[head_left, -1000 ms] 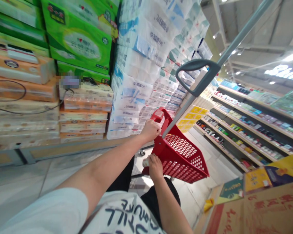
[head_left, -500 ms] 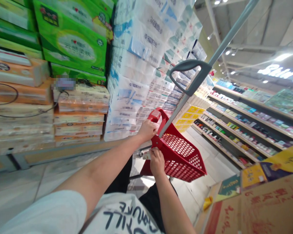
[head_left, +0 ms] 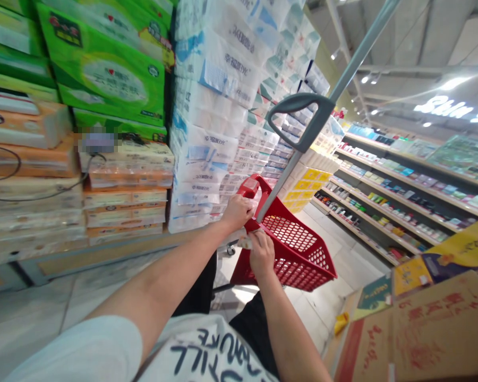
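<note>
A red plastic shopping basket [head_left: 298,254] on wheels stands in front of me in a shop aisle, with a grey pull handle [head_left: 302,119] on a long metal pole rising from it. My left hand [head_left: 236,211] is closed around the basket's red carry handle [head_left: 250,187] at its near rim. My right hand [head_left: 262,253] is closed at the near edge of the basket on a small pale packet [head_left: 245,243], which its fingers partly hide.
Stacked packs of tissue and toilet paper [head_left: 207,106] form a wall on the left. Shelves of small goods [head_left: 402,207] run along the right. Cardboard boxes [head_left: 422,329] sit at the lower right. Pale floor tiles [head_left: 43,313] lie between them.
My right hand has risen along the basket's near side to its rim with the small packet. My left hand has stayed on the red handle. The view has shifted slightly.
</note>
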The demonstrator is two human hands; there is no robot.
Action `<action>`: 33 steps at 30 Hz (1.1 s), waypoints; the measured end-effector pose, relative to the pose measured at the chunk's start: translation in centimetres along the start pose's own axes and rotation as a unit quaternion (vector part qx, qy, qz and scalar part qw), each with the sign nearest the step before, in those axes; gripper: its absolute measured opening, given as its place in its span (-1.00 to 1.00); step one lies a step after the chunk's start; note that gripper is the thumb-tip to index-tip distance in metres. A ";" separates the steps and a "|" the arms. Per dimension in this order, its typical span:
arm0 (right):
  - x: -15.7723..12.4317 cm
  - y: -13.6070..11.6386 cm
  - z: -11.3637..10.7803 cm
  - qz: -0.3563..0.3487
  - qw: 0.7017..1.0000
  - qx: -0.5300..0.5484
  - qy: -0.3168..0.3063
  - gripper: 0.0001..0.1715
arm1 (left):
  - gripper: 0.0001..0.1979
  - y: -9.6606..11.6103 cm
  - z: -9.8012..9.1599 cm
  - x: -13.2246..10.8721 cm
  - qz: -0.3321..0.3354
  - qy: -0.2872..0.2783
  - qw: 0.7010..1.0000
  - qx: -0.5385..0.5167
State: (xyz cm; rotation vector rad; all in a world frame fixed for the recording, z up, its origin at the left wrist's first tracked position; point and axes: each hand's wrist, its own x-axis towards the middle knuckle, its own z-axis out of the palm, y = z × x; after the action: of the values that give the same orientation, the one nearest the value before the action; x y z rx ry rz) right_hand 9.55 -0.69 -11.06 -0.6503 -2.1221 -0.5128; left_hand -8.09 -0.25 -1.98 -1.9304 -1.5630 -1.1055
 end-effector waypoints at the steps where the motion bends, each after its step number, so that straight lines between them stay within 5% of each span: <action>1: 0.5 0.2 0.0 0.001 1.000 -0.005 0.015 -0.62 | -0.68 0.0 0.0 0.0 0.001 0.001 1.000 -0.002; 9: -2.2 -0.6 0.9 -0.017 0.995 -0.026 -0.091 -0.67 | -0.65 -0.1 0.0 0.0 0.002 -0.006 1.000 0.013; 16: 1.8 -0.7 -0.2 -0.017 1.000 0.005 -0.013 -0.63 | -0.67 0.1 -0.2 -0.1 0.004 -0.010 1.000 0.012; 22: -2.1 -0.9 0.7 -0.040 0.990 -0.030 -0.131 -0.68 | -0.63 0.2 -0.3 0.1 0.001 -0.024 1.000 0.006; 29: 2.4 -0.4 -1.1 -0.011 0.999 -0.022 -0.046 -0.63 | -0.62 0.3 -0.3 0.2 -0.004 -0.027 1.000 0.006; 33: 0.8 -0.8 -0.9 -0.018 0.991 -0.055 -0.123 -0.67 | -0.63 0.4 -0.5 0.1 -0.003 -0.039 0.999 0.018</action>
State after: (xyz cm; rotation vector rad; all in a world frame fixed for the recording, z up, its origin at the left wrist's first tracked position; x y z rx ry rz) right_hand 9.13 -1.59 -9.99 -0.7712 -2.3536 -0.5991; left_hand -7.90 -0.70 -1.57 -1.9685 -1.6194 -1.0084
